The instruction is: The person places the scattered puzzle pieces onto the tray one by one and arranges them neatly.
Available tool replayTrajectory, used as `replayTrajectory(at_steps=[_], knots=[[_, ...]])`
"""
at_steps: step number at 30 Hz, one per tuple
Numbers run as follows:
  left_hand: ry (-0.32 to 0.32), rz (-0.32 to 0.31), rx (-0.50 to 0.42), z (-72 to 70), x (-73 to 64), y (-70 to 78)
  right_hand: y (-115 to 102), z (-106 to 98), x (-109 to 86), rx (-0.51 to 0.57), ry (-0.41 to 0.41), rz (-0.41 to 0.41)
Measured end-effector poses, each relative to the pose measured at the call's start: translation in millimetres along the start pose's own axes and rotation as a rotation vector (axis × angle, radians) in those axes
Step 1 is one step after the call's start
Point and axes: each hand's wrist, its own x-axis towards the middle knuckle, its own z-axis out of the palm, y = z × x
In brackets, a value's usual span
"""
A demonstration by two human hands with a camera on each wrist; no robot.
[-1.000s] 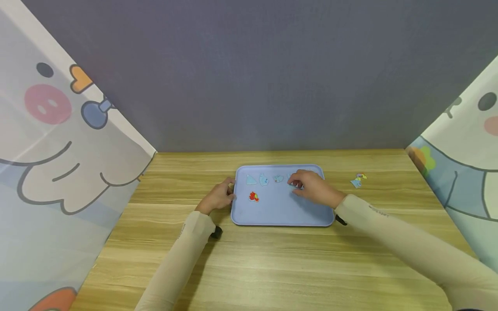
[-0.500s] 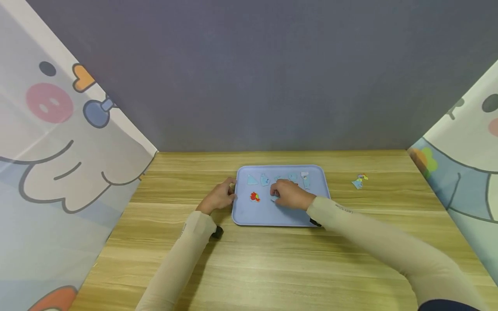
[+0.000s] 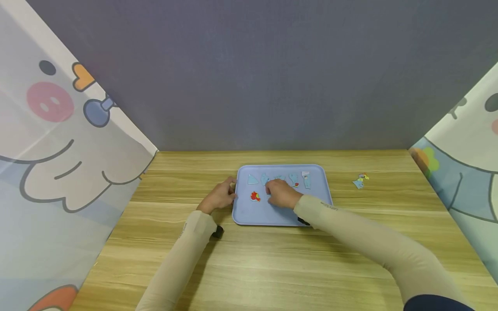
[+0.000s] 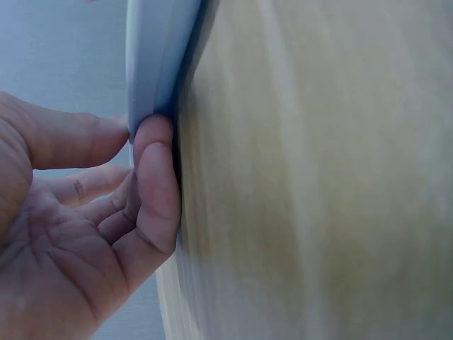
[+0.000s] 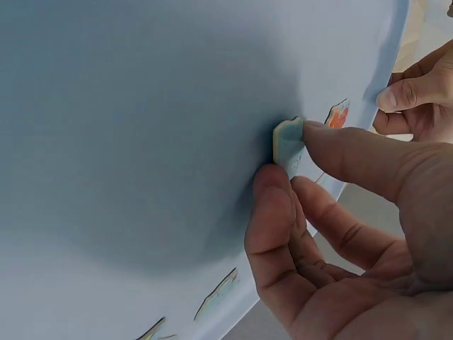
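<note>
My left hand [image 3: 218, 196] grips the left rim of a light blue tray [image 3: 249, 217]; in the left wrist view, thumb and curled fingers pinch the tray's edge [image 4: 159, 53]. Over the tray's middle, my right hand [image 3: 283, 194] pinches a small pale blue puzzle piece [image 5: 287, 142] between thumb and fingers, close to the tray floor. To its left lies a red puzzle piece [image 3: 254, 196]. Along the back of the tray runs a row of pale blue pieces, among them a triangular piece [image 3: 252, 179] and a long piece [image 3: 307, 180]. My right hand partly covers this row.
Right of the tray, blue and yellow puzzle pieces [image 3: 359, 181] lie on the wooden table [image 3: 256, 268]. A grey wall [image 3: 272, 86] stands behind the table, with cartoon-printed panels at both sides.
My right hand has moved left from the tray's back right to its middle with the puzzle piece, uncovering the pieces at the right. My left hand has stayed on the rim.
</note>
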Motion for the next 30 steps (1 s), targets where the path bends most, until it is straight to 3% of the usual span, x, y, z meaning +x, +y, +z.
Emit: replayTrajectory(at_steps=[7,15,20,30], knots=[[0.013,0.013,0.017,2.9,1.8,-1.9,-0.1,-0.9,-3.2,0.014,0.000,-0.007],[-0.001,0.010,0.023,4.2,0.6,-2.6,12.7,-16.5,-14.8,0.041,0.027,0.008],[0.002,0.005,0.022,4.8,0.1,-2.2,29.3,-26.5,-25.5,0.057,0.067,-0.011],[-0.014,-0.006,0.029,3.2,0.8,-5.4,73.5,-43.8,-53.4,0.087,0.152,-0.135]])
